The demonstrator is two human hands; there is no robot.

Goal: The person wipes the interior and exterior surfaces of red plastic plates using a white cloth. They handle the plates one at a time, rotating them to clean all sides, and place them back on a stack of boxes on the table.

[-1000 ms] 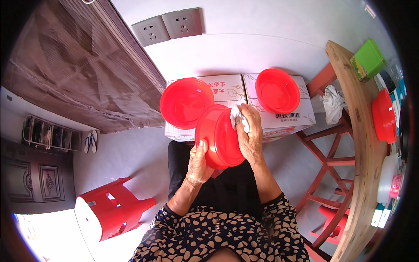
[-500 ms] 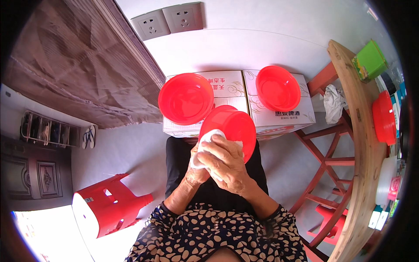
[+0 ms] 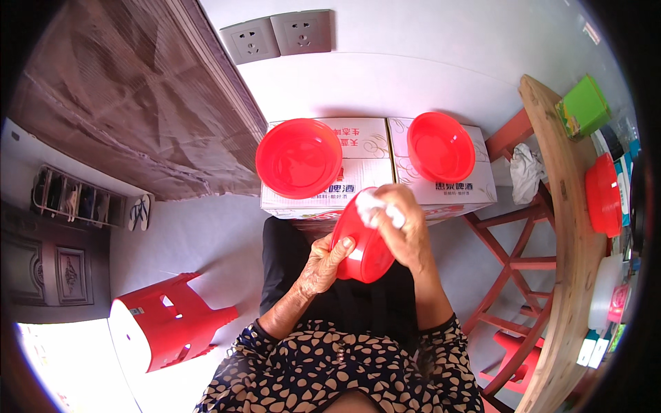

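Tilted on its side above my lap is a red plastic bowl point(image 3: 368, 255). My left hand point(image 3: 321, 265) grips it at its lower left, with the thumb pressed on the outer wall. A crumpled white cloth point(image 3: 372, 208) is bunched in my right hand point(image 3: 406, 227), whose fingers are a little blurred; the cloth lies against the bowl's upper edge. Beyond my hands, a larger red bowl point(image 3: 299, 158) stands upright on the left carton and another red bowl point(image 3: 441, 147) on the right carton.
Two printed white cartons point(image 3: 372, 165) stand side by side against the wall. At the right runs a wooden tabletop point(image 3: 568, 227) holding a red basin point(image 3: 604, 195) and a green box point(image 3: 585, 107). A red plastic stool point(image 3: 172, 320) lies on the floor at the left, near slippers point(image 3: 140, 213).
The bowl has turned onto its side and dropped slightly. My right hand has moved up and right with the cloth, away from my left hand, which now holds the bowl's left side.
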